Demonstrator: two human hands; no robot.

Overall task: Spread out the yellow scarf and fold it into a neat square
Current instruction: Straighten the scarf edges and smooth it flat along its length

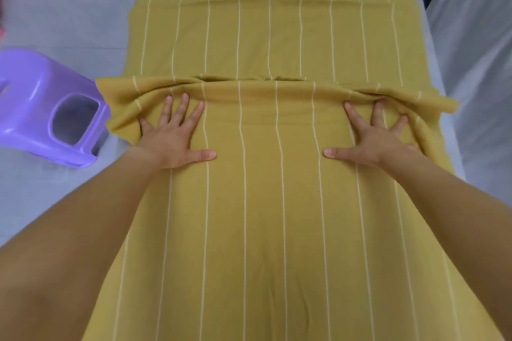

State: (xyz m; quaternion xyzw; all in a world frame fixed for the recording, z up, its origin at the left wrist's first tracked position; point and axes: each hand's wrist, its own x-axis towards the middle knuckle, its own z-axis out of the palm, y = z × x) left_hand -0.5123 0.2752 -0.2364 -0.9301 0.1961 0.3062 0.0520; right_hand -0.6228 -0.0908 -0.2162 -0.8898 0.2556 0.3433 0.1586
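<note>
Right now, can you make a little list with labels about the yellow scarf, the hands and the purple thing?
scarf: yellow scarf with thin white stripes, lying lengthwise on a pale surface
fold: bunched ridge across the middle
left hand: flat, fingers spread, pressing the scarf
right hand: flat, fingers spread, pressing the scarf
purple stool: tipped over, left of the scarf

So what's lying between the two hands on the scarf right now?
Only scarf: in the head view, flat yellow scarf with white stripes spans from left hand to right hand, nothing resting on it.
</note>
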